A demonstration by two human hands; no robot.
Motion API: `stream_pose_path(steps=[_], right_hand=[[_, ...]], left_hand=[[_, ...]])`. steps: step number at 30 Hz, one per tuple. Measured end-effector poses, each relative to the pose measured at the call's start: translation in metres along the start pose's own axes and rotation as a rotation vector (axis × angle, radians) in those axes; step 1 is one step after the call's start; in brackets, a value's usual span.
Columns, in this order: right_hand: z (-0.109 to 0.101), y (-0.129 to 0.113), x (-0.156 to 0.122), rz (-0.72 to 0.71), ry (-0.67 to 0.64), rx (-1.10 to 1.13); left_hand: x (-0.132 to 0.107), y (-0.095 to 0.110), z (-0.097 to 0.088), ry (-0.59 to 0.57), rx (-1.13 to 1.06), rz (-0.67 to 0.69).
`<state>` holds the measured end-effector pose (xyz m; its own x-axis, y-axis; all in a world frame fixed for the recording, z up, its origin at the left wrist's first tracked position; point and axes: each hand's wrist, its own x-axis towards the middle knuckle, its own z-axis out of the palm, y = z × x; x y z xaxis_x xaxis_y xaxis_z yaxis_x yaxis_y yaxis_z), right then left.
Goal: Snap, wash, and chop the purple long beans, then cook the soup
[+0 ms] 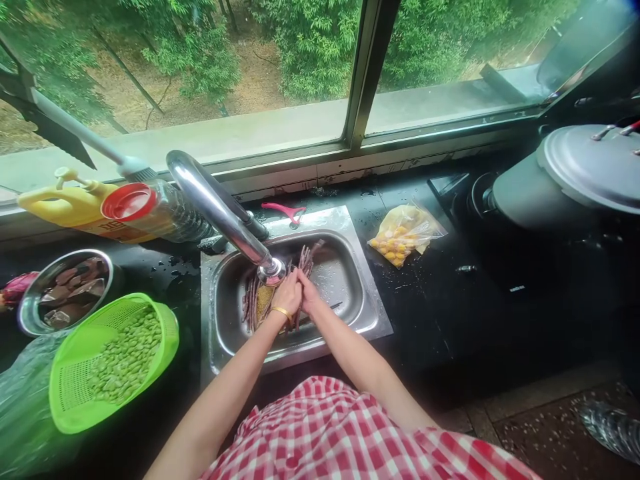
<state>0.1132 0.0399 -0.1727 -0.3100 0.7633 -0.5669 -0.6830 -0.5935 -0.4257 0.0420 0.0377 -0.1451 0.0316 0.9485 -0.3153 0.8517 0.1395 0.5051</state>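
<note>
My left hand (289, 294), with a gold-coloured bracelet at its wrist, is closed around long purplish-brown stalks (305, 259) over the steel sink (374, 313). Pressed against it, my right hand (310, 295) has its fingers closed on the same bundle; the fingertips are partly hidden. More stalks lie at the left of the basin, beside a yellowish-green mass (263, 301) whose kind I cannot make out. The chrome tap (220, 207) arches over the basin, its spout just above and left of my hands. A dark, thin piece lies on the basin floor at the right.
Left of the sink stand a green basket (65, 373) of shelled beans, a metal bowl (114, 267) with dark brown chunks, a red-lidded jar (175, 210) and a yellow jug (65, 207). A pink peeler (285, 211) lies behind; a bag (400, 237) and grey pot (540, 187) are right.
</note>
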Motion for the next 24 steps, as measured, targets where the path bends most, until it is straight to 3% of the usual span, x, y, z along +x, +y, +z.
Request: stream_pose_path(steps=[3, 7, 13, 17, 19, 22, 24], right_hand=[[-0.004, -0.008, 0.006, 0.058, -0.009, 0.114], [-0.002, -0.019, 0.006, -0.08, 0.079, 0.191], [-0.004, -0.045, -0.009, 0.048, -0.067, 0.149], [0.003, -0.05, -0.011, 0.122, -0.121, 0.111], [0.009, -0.048, -0.008, 0.091, -0.043, 0.154], [0.015, -0.049, 0.0, -0.025, 0.122, 0.242], [0.016, -0.054, 0.004, -0.071, 0.177, 0.276]], left_hand=[[-0.018, 0.01, 0.005, 0.073, 0.128, 0.066], [-0.018, 0.015, 0.005, 0.118, 0.073, 0.21], [0.011, 0.017, -0.005, -0.002, -0.076, 0.048], [0.019, 0.017, -0.013, 0.123, 0.081, 0.099], [0.018, 0.017, -0.015, 0.137, 0.092, 0.169], [0.008, 0.015, -0.015, 0.068, 0.018, 0.288], [-0.004, 0.011, -0.012, 0.039, -0.09, 0.294]])
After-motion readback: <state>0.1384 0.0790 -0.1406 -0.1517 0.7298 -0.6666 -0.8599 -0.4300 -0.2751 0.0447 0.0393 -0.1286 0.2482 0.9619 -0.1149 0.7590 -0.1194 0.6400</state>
